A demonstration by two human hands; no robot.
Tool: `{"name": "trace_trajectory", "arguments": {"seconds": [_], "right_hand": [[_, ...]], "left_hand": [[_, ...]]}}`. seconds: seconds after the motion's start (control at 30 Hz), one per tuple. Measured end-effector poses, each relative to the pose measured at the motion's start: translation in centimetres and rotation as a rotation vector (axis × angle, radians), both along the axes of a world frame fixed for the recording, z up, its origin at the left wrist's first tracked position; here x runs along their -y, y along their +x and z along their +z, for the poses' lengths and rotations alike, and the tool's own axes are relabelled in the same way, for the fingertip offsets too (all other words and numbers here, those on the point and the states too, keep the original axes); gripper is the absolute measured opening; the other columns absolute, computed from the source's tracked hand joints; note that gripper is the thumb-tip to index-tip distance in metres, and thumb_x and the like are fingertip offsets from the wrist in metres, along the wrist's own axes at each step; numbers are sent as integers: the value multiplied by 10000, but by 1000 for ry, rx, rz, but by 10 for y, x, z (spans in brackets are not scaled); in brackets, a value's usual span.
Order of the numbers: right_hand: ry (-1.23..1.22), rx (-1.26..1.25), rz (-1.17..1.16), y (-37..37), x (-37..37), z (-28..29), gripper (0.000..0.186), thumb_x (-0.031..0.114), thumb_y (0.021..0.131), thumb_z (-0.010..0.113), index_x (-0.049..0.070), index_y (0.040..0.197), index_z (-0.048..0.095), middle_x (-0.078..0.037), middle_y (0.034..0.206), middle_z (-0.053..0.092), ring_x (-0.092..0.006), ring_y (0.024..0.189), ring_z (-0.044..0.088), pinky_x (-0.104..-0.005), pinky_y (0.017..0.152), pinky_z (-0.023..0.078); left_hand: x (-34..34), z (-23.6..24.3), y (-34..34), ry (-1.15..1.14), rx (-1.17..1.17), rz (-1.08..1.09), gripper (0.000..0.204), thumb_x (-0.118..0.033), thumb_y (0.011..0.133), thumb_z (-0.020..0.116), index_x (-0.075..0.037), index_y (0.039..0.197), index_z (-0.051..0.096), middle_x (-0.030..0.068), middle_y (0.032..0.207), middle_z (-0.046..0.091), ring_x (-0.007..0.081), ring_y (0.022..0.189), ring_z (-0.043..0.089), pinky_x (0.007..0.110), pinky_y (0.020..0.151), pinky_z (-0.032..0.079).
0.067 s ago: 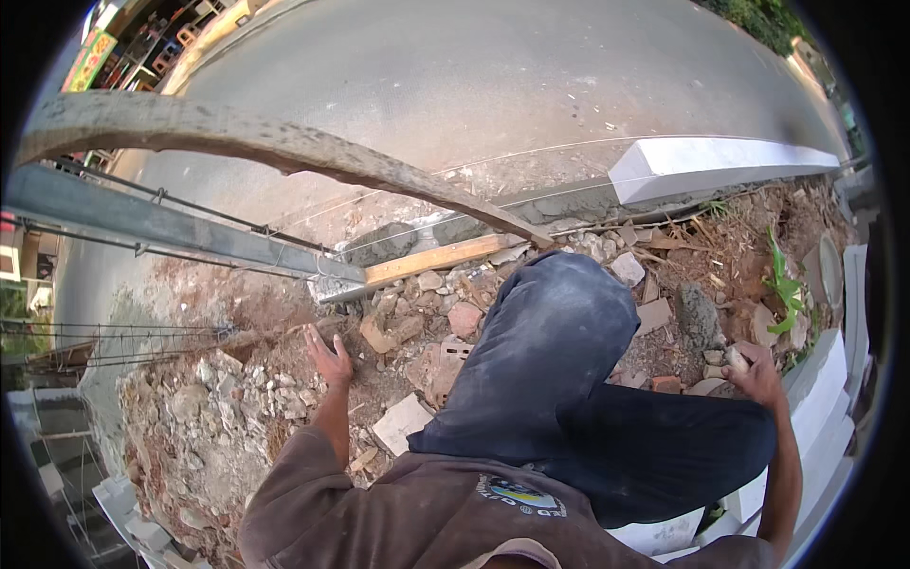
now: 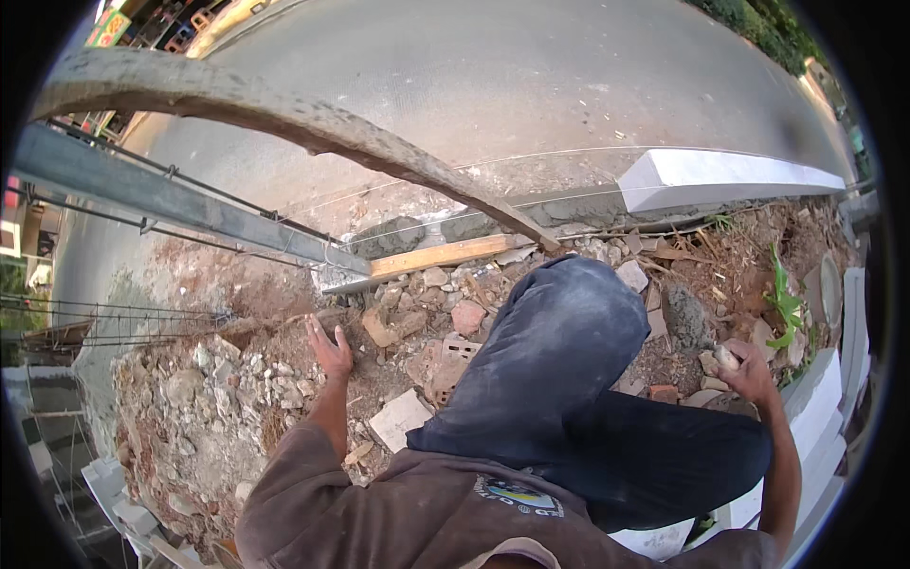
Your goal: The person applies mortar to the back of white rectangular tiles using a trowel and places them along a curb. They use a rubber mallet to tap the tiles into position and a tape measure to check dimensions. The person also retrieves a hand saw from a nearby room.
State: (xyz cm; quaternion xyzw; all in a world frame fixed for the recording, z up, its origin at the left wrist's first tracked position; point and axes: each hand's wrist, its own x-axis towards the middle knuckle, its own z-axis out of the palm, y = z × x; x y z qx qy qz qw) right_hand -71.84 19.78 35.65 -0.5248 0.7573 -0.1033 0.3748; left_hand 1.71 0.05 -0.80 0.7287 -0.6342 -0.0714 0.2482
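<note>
My right hand (image 2: 752, 373) is closed round a pale stone (image 2: 727, 357), low over the rubble beside my bent knee. Small stones and a grey mortar lump (image 2: 686, 318) lie close to it. On the other side, my left hand (image 2: 331, 351) has its fingers spread and holds nothing. It is over bare soil at the edge of a heap of broken stones (image 2: 221, 390); whether it touches the ground I cannot tell. A yellowish rock (image 2: 379, 327) lies just right of it, and a flat pale slab (image 2: 401, 422) nearer my body.
A wooden pole (image 2: 370, 152) slants across from the upper left, above a concrete post (image 2: 190, 213) with steel bars. A timber piece (image 2: 441, 256) lies by its base. White kerb blocks (image 2: 730, 174) line the grey road (image 2: 474, 81); strings run along the edge. A green plant (image 2: 783, 303) grows at right.
The view has shifted slightly, so the pole and post appear a little lower and farther right. My right hand has moved slightly left with the stone. My left hand stays spread.
</note>
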Motion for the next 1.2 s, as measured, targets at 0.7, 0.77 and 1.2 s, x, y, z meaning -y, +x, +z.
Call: {"name": "trace_trajectory", "arguments": {"seconds": [0.7, 0.77, 1.2], "right_hand": [[-471, -204, 561, 270, 273, -272, 527, 150, 849, 685, 17, 1334, 527, -174, 1098, 583, -397, 1025, 603, -474, 885, 503], [-485, -240, 546, 278, 276, -272, 549, 139, 855, 679, 16, 1360, 500, -173, 1129, 552, -379, 1060, 589, -470, 886, 503], [-208, -528, 323, 320, 311, -302, 411, 12, 888, 589, -79, 1274, 479, -229, 1164, 513, -384, 1090, 575, -452, 869, 538]], "left_hand": [[-5, 12, -8, 3, -52, 37, 718, -289, 957, 561, -55, 1558, 246, 177, 1613, 254, 389, 1457, 280, 512, 1193, 229], [-3, 11, -9, -24, -70, 18, 718, -286, 957, 560, -51, 1558, 245, 185, 1608, 260, 393, 1456, 280, 512, 1191, 231], [-2, 13, -7, -31, -56, 5, 692, -258, 962, 559, -23, 1544, 268, 225, 1583, 290, 407, 1448, 295, 488, 1191, 243]]}}
